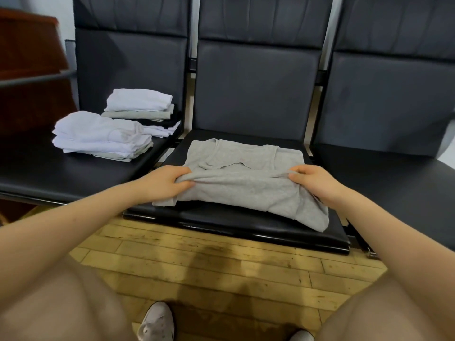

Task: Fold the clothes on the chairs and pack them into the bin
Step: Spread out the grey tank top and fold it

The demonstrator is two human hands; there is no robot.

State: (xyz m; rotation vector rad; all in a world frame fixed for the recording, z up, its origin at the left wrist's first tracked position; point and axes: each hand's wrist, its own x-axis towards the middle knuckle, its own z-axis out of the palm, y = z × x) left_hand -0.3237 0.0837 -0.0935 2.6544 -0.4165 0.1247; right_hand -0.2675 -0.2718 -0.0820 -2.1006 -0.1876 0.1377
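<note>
Chair seat (pixel 221 217), shirt (pixel 246 183) part-hidden.

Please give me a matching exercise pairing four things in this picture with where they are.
Things:
1. grey shirt
2. white stack
3. left hand
4. shoe

Places:
A. on the wooden floor
B. on the left seat
C. on the middle seat
D. gripping the shirt's left edge

Pairs: 1-C, 2-B, 3-D, 4-A
</note>
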